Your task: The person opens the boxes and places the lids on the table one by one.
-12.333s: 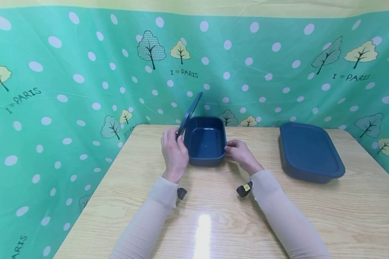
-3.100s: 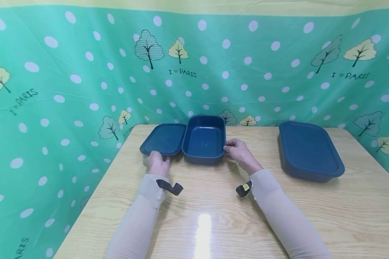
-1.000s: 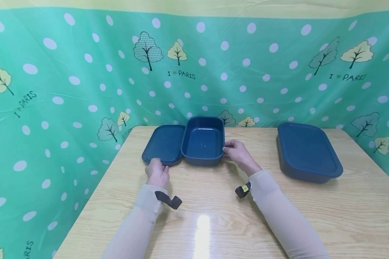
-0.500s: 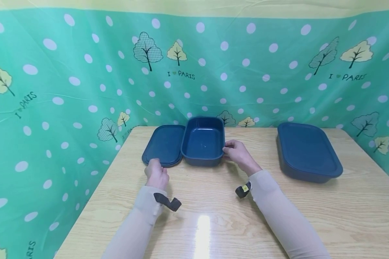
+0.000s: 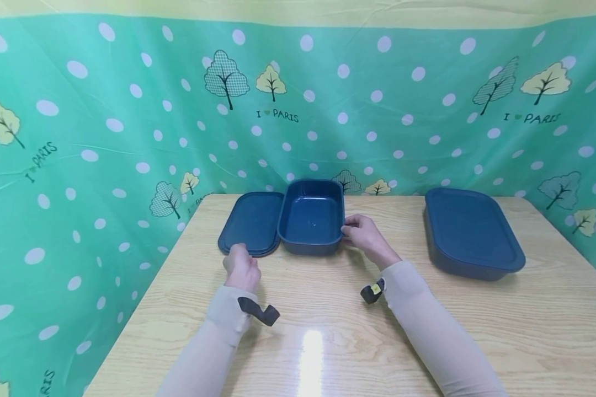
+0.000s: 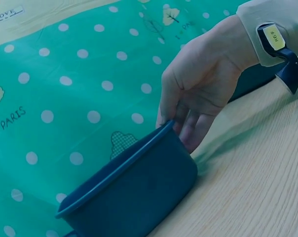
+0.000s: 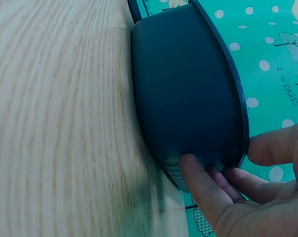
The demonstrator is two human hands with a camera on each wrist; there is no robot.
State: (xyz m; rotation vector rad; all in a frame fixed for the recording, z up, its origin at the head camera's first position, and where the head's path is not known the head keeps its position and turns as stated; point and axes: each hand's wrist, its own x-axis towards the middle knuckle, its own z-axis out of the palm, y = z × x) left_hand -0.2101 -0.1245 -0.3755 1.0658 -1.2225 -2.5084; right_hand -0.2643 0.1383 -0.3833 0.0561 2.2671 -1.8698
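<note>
In the head view a dark blue rectangular food container (image 5: 312, 216) stands uncovered at the back of the table. Its blue lid (image 5: 252, 223) lies flat against its left side. My left hand (image 5: 241, 268) is at the lid's near left corner, back of the hand upward; its fingertips are hidden, so any grip is unclear. My right hand (image 5: 368, 237) holds the container's right side near the front corner. In the right wrist view its thumb is at the rim and its fingers (image 7: 203, 185) are against the outer wall. The left wrist view shows the container wall (image 6: 139, 187) tilted by the camera angle.
A larger blue container (image 5: 474, 231) with its lid on sits at the right of the wooden table (image 5: 338, 342). A green dotted cloth (image 5: 392, 99) hangs directly behind and along the left side. Small black cameras (image 5: 260, 314) are strapped to both wrists.
Much earlier the lid stood tilted up in my left hand; it has since come down flat on the left and slid slightly nearer. My right hand has stayed on the container.
</note>
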